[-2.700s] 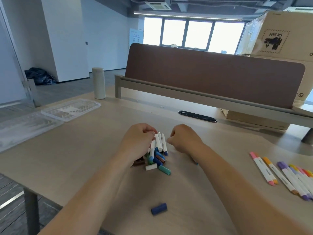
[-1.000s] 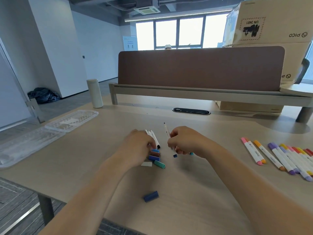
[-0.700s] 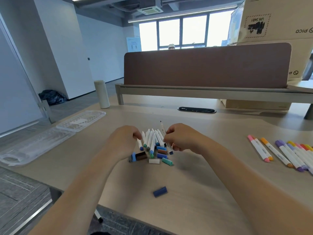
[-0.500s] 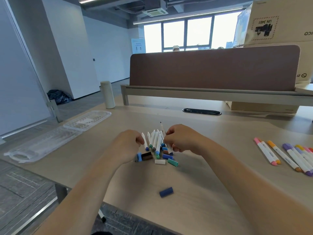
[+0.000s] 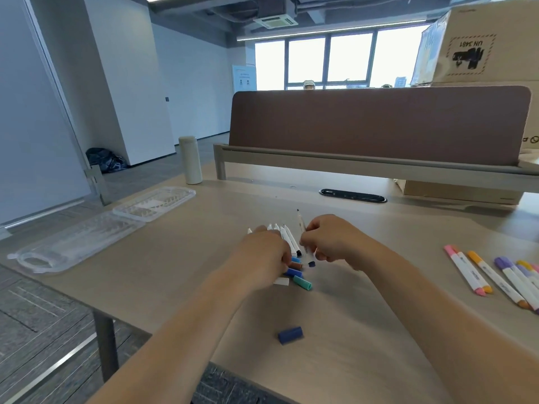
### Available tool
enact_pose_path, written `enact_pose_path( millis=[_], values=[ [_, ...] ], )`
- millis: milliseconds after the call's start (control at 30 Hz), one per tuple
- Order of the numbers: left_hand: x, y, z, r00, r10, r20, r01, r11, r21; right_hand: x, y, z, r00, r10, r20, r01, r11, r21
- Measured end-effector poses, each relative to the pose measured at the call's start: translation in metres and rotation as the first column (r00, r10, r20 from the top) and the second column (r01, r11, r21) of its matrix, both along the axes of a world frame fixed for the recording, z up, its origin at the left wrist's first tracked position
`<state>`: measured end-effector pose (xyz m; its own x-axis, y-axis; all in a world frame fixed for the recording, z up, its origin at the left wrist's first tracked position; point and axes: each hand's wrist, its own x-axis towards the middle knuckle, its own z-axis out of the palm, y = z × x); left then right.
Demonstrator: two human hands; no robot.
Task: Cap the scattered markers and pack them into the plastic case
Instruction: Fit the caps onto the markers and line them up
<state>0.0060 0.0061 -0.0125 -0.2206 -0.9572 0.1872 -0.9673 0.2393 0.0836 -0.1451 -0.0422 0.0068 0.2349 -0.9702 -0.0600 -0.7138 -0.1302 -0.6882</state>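
left hand (image 5: 262, 258) curls round a bunch of uncapped markers (image 5: 287, 239) mid-table, with loose caps (image 5: 302, 282) just beside them. right hand (image 5: 332, 243) pinches a single marker (image 5: 300, 224), tip pointing away. a navy cap (image 5: 290, 335) lies apart, nearer the person. the clear case (image 5: 87, 237) lies open well to the left. capped markers (image 5: 478, 272) sit in a row far right.

A cream cylindrical flask (image 5: 190, 160) stands on the pale wooden bench (image 5: 175, 258) at ten o'clock. A black oval cable grommet (image 5: 353, 196) lies at twelve, before a brown fabric divider panel (image 5: 379, 123).
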Motion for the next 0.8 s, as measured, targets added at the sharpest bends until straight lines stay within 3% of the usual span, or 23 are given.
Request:
enact_pose_path(
  millis=[267, 467, 533, 600, 700, 800],
  values=[
    [-0.013, -0.012, -0.010, 0.991, -0.066, 0.117, 0.061, 0.997, 0.051, -0.018, 0.003, 0.001, 0.999, 0.019, 0.039, -0.021, 0.999, 0.034],
    [-0.016, -0.016, -0.013, 0.993, -0.037, 0.115, 0.028, 0.996, 0.082, -0.021, 0.005, -0.002, 0.997, 0.024, 0.075, -0.028, 0.998, 0.055],
    [-0.015, -0.015, -0.011, 1.000, 0.018, -0.017, -0.016, 0.996, 0.083, -0.022, 0.006, -0.003, 0.996, 0.029, 0.082, -0.034, 0.998, 0.059],
    [-0.014, -0.013, -0.006, 0.961, 0.103, -0.257, -0.082, 0.993, 0.090, -0.023, 0.007, -0.002, 0.995, 0.044, 0.088, -0.049, 0.997, 0.059],
    [-0.011, -0.011, 0.000, 0.751, 0.169, -0.639, -0.134, 0.986, 0.104, -0.023, 0.009, -0.002, 0.993, 0.084, 0.084, -0.089, 0.994, 0.062],
    [-0.007, -0.013, -0.001, 0.475, 0.234, -0.848, -0.181, 0.969, 0.166, -0.025, 0.013, -0.003, 0.984, 0.136, 0.119, -0.145, 0.986, 0.078]
  ],
)
